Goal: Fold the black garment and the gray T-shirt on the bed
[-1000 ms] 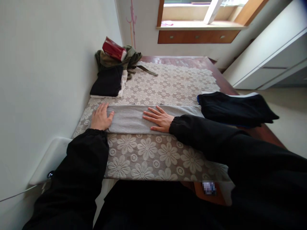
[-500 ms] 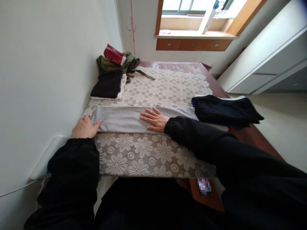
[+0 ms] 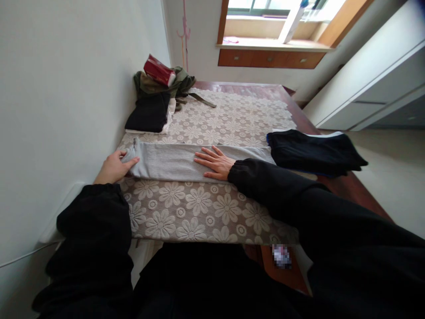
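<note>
On the table, a long gray cloth (image 3: 172,160) lies folded in a strip across a lace cover with flowers (image 3: 199,208). The left hand (image 3: 114,166) is at the cloth's left end, with its fingers curled around that edge and pinching it. The right hand (image 3: 214,162) lies flat on the middle of the cloth, fingers spread out. A dark folded garment (image 3: 315,151) sits just past the cloth's right end. No words can be read anywhere. A pile of clothes (image 3: 156,102) with a red packet (image 3: 158,71) on top rests by the white wall (image 3: 66,88). A window (image 3: 279,22) is at the far end.
</note>
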`<state>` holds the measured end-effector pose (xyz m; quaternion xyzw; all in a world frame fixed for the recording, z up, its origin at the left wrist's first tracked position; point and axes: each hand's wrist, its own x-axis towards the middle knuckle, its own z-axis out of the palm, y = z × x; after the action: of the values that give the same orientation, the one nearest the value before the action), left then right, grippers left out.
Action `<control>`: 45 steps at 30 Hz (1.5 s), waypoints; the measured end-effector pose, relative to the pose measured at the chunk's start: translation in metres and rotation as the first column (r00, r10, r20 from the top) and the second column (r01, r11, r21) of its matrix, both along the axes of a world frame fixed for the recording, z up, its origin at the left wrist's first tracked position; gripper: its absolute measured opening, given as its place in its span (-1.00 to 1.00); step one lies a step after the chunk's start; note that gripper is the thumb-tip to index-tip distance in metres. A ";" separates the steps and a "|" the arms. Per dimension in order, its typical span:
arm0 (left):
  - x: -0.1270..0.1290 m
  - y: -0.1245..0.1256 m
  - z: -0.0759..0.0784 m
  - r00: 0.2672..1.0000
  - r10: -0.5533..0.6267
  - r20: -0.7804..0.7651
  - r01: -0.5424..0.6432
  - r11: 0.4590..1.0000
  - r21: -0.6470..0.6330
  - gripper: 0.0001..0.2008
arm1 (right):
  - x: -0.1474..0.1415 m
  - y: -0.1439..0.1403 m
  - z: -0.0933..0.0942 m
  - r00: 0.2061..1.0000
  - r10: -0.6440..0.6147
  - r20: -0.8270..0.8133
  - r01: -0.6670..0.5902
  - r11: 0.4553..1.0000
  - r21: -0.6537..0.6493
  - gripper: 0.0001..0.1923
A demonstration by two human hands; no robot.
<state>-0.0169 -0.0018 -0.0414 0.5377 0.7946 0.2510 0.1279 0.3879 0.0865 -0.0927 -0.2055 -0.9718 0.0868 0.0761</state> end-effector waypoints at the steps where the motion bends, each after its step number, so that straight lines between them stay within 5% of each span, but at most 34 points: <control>1: 0.002 0.000 0.002 0.990 0.054 0.128 -0.055 0.998 0.009 -0.54 | 0.000 0.000 -0.001 1.000 -0.002 0.001 0.002 1.000 0.003 -0.29; 3: 0.011 0.000 0.006 0.910 0.138 0.392 -0.163 0.986 0.030 -0.49 | 0.000 0.000 -0.002 1.000 -0.003 0.001 0.003 1.000 0.006 -0.30; 6: 0.027 -0.003 0.014 0.738 0.050 0.673 -0.206 0.966 0.154 -0.41 | -0.001 -0.002 -0.002 1.000 -0.006 0.004 0.006 1.000 -0.002 -0.32; 8: 0.041 -0.006 0.020 0.668 -0.036 0.744 -0.215 0.947 0.239 -0.39 | -0.002 -0.003 0.002 1.000 -0.015 0.002 0.015 1.000 -0.024 -0.33; 11: 0.068 -0.006 0.033 0.674 -0.141 0.725 -0.219 0.899 0.378 -0.38 | -0.005 -0.003 0.019 0.993 -0.076 -0.087 0.056 0.977 -0.207 -0.30; 13: 0.092 -0.003 0.043 0.724 -0.221 0.654 -0.163 0.866 0.474 -0.43 | -0.006 -0.002 0.038 0.943 -0.227 -0.241 0.083 0.867 -0.492 -0.27; 16: 0.139 0.004 0.054 0.780 -0.371 0.503 0.030 0.826 0.563 -0.55 | -0.006 -0.005 0.072 0.771 -0.525 -0.360 -0.018 0.546 -0.837 -0.19; 18: 0.174 0.008 0.054 0.723 -0.509 0.468 0.185 0.795 0.578 -0.61 | -0.003 -0.009 0.092 0.692 -0.637 -0.339 -0.089 0.391 -0.916 -0.18; 21: 0.222 0.007 0.043 0.550 -0.708 0.444 0.396 0.689 0.607 -0.63 | 0.006 -0.017 0.106 0.591 -0.751 -0.294 -0.115 0.283 -0.952 -0.42; 25: 0.259 -0.010 0.027 0.438 -0.844 0.310 0.596 0.530 0.603 -0.52 | 0.023 -0.022 0.102 0.469 -0.857 -0.214 -0.063 0.209 -0.976 -0.68; 28: 0.263 -0.029 0.022 0.460 -0.849 0.258 0.604 0.513 0.610 -0.58 | 0.031 -0.024 0.097 0.454 -0.875 -0.165 -0.037 0.167 -0.985 -0.70; 31: 0.258 -0.046 0.021 0.469 -0.855 0.222 0.607 0.495 0.622 -0.76 | 0.031 -0.022 0.099 0.393 -0.902 -0.181 -0.028 0.185 -0.982 -0.69; 35: 0.250 -0.055 0.011 0.399 -0.912 0.096 0.808 0.399 0.433 -0.72 | 0.026 -0.014 0.107 0.338 -0.917 -0.213 -0.043 0.211 -0.977 -0.62; 37: 0.245 -0.054 0.001 0.465 -0.884 0.055 0.833 0.458 0.312 -0.63 | 0.028 -0.010 0.112 0.317 -0.919 -0.236 -0.044 0.234 -0.971 -0.59; 41: 0.235 -0.050 -0.024 0.665 -0.746 0.049 0.735 0.664 0.138 -0.41 | 0.048 -0.007 0.115 0.266 -0.940 -0.212 0.018 0.225 -0.974 -0.39; 45: 0.236 -0.051 -0.033 0.724 -0.690 0.001 0.689 0.723 0.053 -0.30 | 0.075 -0.021 0.103 0.216 -0.967 -0.136 0.128 0.167 -0.978 -0.13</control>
<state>0.2192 -0.0526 -0.0747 0.7947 0.5304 0.2104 0.2068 0.4628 0.0657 0.0100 -0.5532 -0.4380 0.5701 0.4208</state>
